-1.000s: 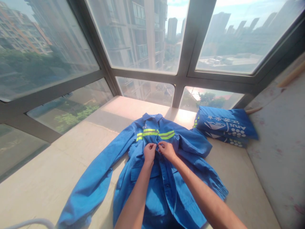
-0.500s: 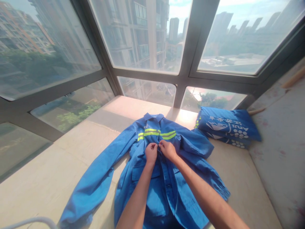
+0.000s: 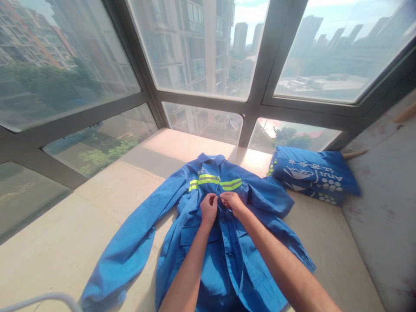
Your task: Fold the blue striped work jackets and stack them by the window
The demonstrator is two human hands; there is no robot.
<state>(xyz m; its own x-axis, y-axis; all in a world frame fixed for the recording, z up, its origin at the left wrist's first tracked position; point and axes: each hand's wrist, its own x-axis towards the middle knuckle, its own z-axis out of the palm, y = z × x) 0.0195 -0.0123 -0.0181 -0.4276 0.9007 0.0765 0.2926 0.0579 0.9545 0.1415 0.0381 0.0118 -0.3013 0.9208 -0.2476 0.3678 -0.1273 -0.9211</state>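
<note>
A blue work jacket [image 3: 208, 264] with yellow-green reflective stripes lies face up, its collar toward the windows. Both hands meet at its front opening, just below the chest stripes. My left hand [image 3: 209, 208] is closed in a pinch on the edge of the front placket. Close beside it, my right hand [image 3: 232, 201] pinches the jacket's opposite front edge. Fingertips hide the exact bit of cloth or button between them. Further down the placket, dark buttons [image 3: 230, 255] show. One sleeve [image 3: 126, 247] stretches out to the lower left; the other is bent on the right.
Folded blue garments [image 3: 313, 173] with white print are stacked at the right, near the patterned wall [image 3: 386, 216]. The pale ledge [image 3: 97, 225] runs up to grey window frames [image 3: 201, 100]. A light-coloured curved tube [image 3: 48, 297] enters at the lower left corner.
My right hand has shifted slightly and its fingers have changed position at the placket. My left hand stays pinched beside it. The view has turned a little.
</note>
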